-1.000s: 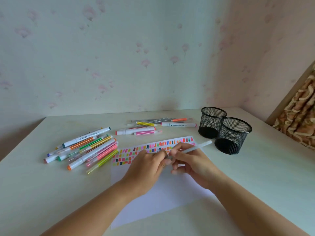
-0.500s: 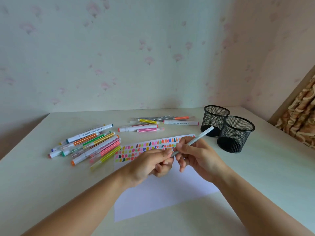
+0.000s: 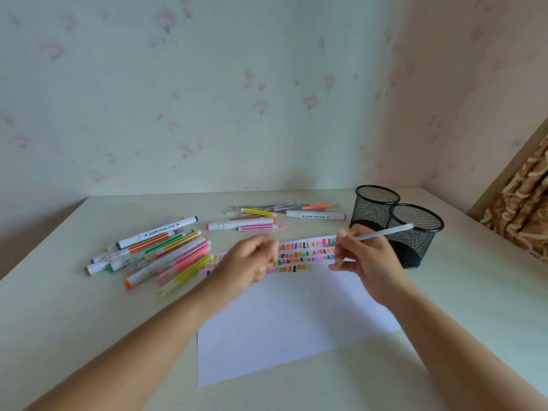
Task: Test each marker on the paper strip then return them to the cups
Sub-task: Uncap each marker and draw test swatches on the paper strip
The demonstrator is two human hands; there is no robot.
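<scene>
Right now my right grip (image 3: 370,259) pinches a pale marker (image 3: 383,233) between thumb and fingers, its tip at the right end of the colour swatches (image 3: 296,258) along the paper (image 3: 281,327). My left grip (image 3: 246,262) hovers over the swatches, blurred, fingers curled; I cannot tell whether it holds anything. The near cup (image 3: 422,243) and far cup (image 3: 370,212) stand side by side on the desk (image 3: 474,292), right of the paper.

White paper (image 3: 281,330) lies flat, with rows of colour swatches along its far edge. From it, a loose pile of markers (image 3: 154,253) lies at 10 o'clock, a smaller group (image 3: 261,222) at 12, and two upright black mesh cups (image 3: 427,241), side by side, at 2. The right hand (image 3: 367,259) pinches a pale pen (image 3: 382,231), tilted, its tip over the swatches.
</scene>
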